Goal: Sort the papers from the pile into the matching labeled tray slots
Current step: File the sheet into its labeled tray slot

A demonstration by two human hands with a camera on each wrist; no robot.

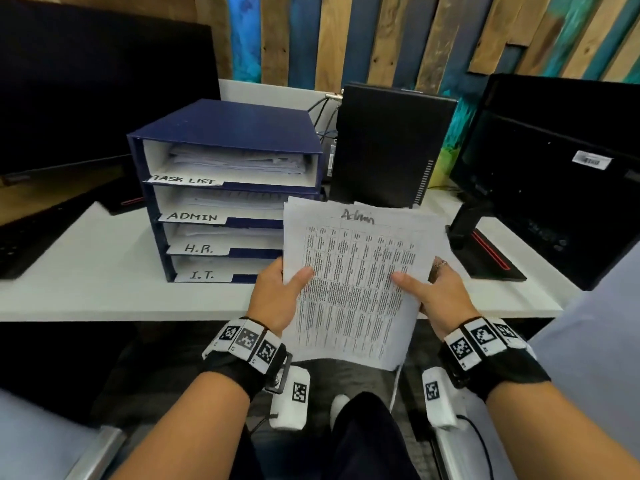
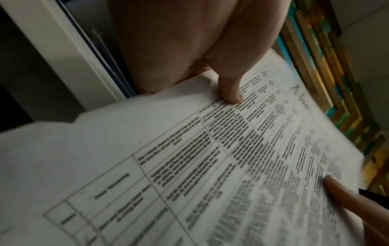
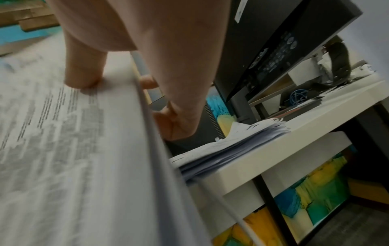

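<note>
Papers headed "Admin" sit in both grips, left hand and right hand pinching the sides; next, probably the ADMIN slot.

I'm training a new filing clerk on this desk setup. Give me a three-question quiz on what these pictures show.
1. True or false: both hands, left and right, hold the sheet.
2. The word handwritten at the sheet's top is ____.
3. Counting from the top of the tray, the matching slot is: A first, B second, C third, D fourth.

Key: 1 true. 2 Admin. 3 B; the labels run TASK LIST, ADMIN, H.R., I.T. The remaining pile lies on the desk.
</note>
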